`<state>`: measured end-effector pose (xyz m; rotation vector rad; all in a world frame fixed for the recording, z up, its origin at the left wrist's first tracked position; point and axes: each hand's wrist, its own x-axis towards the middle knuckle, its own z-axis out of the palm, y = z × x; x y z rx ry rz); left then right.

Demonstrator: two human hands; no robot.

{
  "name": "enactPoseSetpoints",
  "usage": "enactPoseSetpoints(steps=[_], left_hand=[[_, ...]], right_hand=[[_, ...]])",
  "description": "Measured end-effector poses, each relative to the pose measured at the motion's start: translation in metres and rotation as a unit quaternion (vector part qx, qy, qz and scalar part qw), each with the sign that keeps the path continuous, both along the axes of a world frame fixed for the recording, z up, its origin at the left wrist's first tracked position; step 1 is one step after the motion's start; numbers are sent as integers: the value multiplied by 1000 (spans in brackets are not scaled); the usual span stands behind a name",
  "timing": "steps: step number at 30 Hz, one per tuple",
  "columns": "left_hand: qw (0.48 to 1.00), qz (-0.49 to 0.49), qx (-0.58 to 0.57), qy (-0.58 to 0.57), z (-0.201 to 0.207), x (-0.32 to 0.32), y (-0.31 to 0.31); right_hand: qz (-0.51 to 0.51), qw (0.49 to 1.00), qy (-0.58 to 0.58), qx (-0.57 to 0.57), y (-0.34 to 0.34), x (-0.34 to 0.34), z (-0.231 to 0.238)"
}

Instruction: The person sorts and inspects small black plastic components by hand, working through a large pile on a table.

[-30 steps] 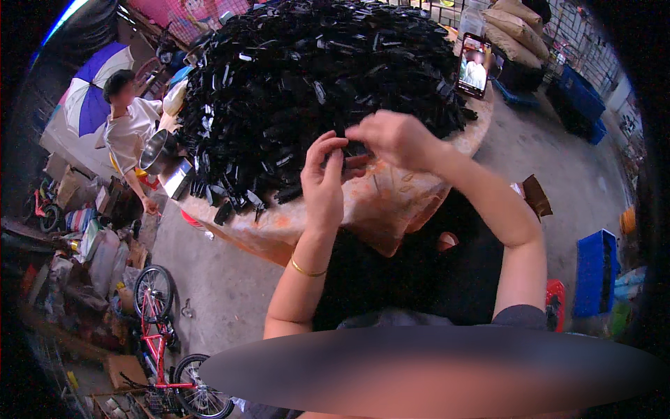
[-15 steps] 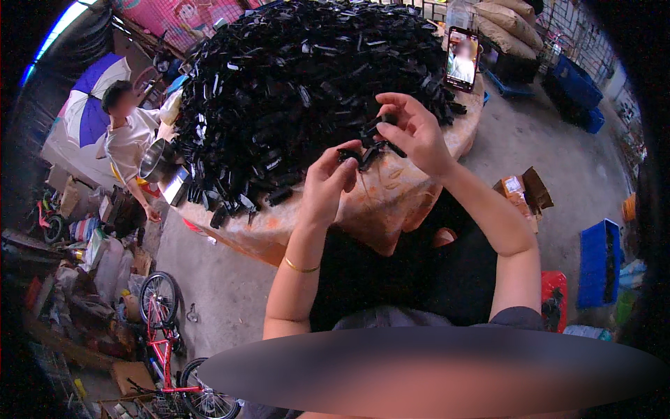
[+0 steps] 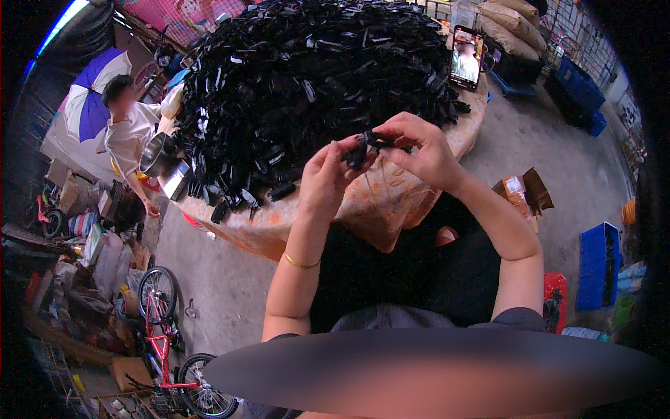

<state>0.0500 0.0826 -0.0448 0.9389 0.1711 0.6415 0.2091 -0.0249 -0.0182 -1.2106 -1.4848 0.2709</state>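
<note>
A big heap of small black plastic parts (image 3: 307, 91) covers a table draped in an orange patterned cloth (image 3: 377, 202). Just above the table's near edge, my left hand (image 3: 328, 178) and my right hand (image 3: 422, 150) meet. Both pinch a small black plastic part (image 3: 370, 145) between their fingertips. The left fingers grip its left end, the right fingers its right end. A gold bangle circles my left wrist.
A phone (image 3: 466, 57) with a lit screen stands propped at the table's far right. Another person (image 3: 129, 133) bends at the left beside a metal bowl (image 3: 157, 155). A red bicycle (image 3: 164, 335) stands lower left; blue crates (image 3: 599, 265), a cardboard box (image 3: 520, 192) and sacks sit right.
My two hands have come down and toward me from the heap. They still hold the small black part between them, now turned more level.
</note>
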Motion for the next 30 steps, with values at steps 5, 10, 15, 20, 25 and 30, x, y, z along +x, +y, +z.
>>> enactPoseSetpoints(steps=[5, 10, 15, 20, 25, 30], left_hand=[[999, -40, 16, -20, 3, 3, -7], [993, 21, 108, 44, 3, 2, -9], [963, 87, 242, 79, -3, 0, -7], [958, 111, 244, 97, -1, 3, -12], [968, 154, 184, 66, 1, 8, -25], [978, 128, 161, 27, -2, 7, -16]], right_hand=[[5, 997, -83, 7, -6, -1, 2], [-11, 997, -81, -4, -9, -9, 1], [-31, 994, -100, 27, -10, -13, 1], [-39, 997, -73, -4, -9, -15, -5], [-97, 980, -166, 54, -6, -19, -8], [-101, 992, -69, -41, -2, -21, -9]])
